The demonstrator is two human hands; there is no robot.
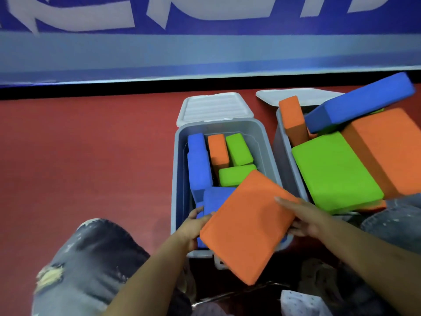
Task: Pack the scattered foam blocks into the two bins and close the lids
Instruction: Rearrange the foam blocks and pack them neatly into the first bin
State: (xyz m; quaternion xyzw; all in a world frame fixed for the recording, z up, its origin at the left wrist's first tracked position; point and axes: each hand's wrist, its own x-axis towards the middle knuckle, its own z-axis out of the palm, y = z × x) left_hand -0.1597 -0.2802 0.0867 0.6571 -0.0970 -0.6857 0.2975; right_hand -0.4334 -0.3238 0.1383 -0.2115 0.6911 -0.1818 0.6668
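A flat orange foam block [246,226] lies tilted over the near end of the left grey bin [180,156]. My left hand [193,224] grips its left edge and my right hand [303,217] grips its right edge. Blue, orange and green blocks stand inside that bin. Its white lid [214,109] hangs open behind it. The right grey bin [281,137] is heaped above its rim with a green block [335,176], a large orange block [387,147] and a long blue block [362,103] on top. Behind it, its white lid [296,95] is open.
Both bins stand on a red floor [91,156] beside a blue wall banner [205,53]. My knees in grey jeans [86,258] frame the bins left and right. A white patterned cloth [298,302] lies at the bottom edge.
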